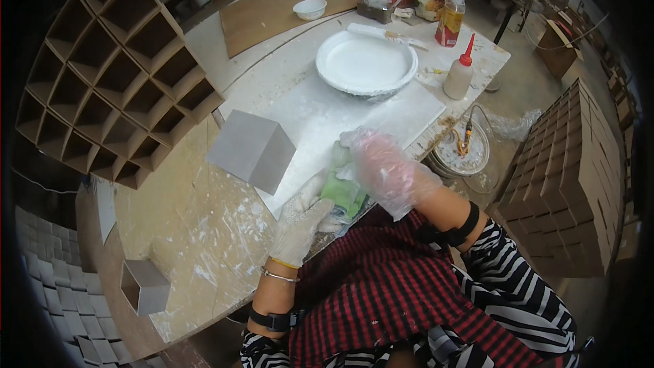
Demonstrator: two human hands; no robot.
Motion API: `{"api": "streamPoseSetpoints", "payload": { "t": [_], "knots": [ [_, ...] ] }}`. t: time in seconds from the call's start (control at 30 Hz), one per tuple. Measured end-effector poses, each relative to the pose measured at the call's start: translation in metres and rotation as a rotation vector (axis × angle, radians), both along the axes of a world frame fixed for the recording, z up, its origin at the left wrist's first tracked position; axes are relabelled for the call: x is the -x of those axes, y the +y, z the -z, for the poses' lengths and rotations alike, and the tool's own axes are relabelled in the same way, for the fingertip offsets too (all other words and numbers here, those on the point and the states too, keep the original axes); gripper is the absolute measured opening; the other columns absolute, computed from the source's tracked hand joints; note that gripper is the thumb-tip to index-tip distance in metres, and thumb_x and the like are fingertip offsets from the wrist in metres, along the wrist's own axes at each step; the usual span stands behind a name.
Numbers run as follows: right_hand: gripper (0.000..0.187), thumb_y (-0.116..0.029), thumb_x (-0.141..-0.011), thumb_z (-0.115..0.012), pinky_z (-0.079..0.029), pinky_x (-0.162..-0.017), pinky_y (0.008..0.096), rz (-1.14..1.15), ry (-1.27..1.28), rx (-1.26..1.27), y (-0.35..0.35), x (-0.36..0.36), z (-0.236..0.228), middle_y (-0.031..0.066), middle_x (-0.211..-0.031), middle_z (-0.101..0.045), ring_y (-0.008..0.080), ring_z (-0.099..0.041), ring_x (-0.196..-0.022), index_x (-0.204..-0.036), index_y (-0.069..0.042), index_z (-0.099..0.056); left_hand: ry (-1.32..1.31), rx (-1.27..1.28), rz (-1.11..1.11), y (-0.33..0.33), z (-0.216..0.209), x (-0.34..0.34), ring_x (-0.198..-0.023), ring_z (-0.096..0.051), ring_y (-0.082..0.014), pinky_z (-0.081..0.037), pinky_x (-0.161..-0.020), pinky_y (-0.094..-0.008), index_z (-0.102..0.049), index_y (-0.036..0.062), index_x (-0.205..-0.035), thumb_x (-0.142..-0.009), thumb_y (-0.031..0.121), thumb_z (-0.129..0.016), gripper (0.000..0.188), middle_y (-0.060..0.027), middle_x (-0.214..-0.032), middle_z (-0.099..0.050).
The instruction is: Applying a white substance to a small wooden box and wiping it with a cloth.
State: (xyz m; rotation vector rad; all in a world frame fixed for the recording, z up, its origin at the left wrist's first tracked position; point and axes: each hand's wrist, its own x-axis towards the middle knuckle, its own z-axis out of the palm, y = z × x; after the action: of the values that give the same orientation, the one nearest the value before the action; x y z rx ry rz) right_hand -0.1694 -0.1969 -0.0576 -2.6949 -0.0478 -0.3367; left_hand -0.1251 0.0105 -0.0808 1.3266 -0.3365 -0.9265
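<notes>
My left hand point(303, 221), in a white knit glove with a yellow cuff, grips a small green block-like piece point(346, 194) at the table's near edge. Its exact kind is hard to tell; white smears show on it. Over its upper end sits my right hand point(381, 167), inside a loose clear plastic glove, fingers curled and mostly hidden. A pale green wet patch shows beside those fingertips. Left of both hands stands a grey square box point(248, 146) on a white-smeared sheet point(306, 119). Beyond the hands is a wide basin point(366, 61) of white paste, a brush point(388, 34) across its far rim.
A red-capped squeeze bottle point(460, 76) and a red-yellow bottle point(449, 20) stand at the right. A bucket point(463, 153) sits below that edge. Stacked brown boxes point(558, 184) rise at right, a compartment rack point(116, 75) at left. A small open grey box point(146, 286) lies near left.
</notes>
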Motion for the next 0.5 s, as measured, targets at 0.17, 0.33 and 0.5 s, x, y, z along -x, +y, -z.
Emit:
{"api": "streamPoseSetpoints", "payload": {
  "t": [0.17, 0.33, 0.5],
  "knots": [
    [0.031, -0.026, -0.076, -0.071, -0.050, -0.084, 0.0423, 0.103, 0.135, -0.141, -0.020, -0.004, 0.021, 0.0191, -0.096, -0.065, 0.0348, -0.062, -0.097, -0.097, -0.004, -0.064, -0.039, 0.064, 0.152, 0.006, -0.009, -0.002, -0.098, -0.063, -0.0151, -0.053, -0.084, -0.0279, -0.027, 0.0005, -0.149, -0.089, -0.001, -0.053, 0.065, -0.0131, -0.118, -0.061],
    [0.034, -0.029, -0.078, -0.070, -0.050, -0.084, 0.0424, 0.152, 0.132, -0.191, -0.018, -0.007, 0.023, 0.0211, -0.099, -0.065, 0.0363, -0.063, -0.096, -0.100, -0.003, -0.065, -0.134, 0.009, 0.280, 0.018, -0.006, -0.007, -0.102, -0.063, -0.0243, -0.051, -0.091, -0.0362, -0.039, -0.0009, -0.143, -0.080, -0.009, -0.053, 0.065, -0.0175, -0.128, -0.057],
    [0.034, -0.030, -0.079, -0.069, -0.050, -0.082, 0.0427, 0.180, 0.143, -0.112, -0.016, -0.004, 0.014, 0.0215, -0.095, -0.065, 0.0364, -0.063, -0.092, -0.098, -0.002, -0.065, -1.499, -0.673, 0.390, -0.007, -0.033, -0.004, -0.105, -0.061, -0.0328, -0.044, -0.097, -0.0398, -0.059, 0.0197, -0.126, -0.079, 0.009, -0.065, 0.049, -0.0136, -0.125, -0.057]
  ]
}}
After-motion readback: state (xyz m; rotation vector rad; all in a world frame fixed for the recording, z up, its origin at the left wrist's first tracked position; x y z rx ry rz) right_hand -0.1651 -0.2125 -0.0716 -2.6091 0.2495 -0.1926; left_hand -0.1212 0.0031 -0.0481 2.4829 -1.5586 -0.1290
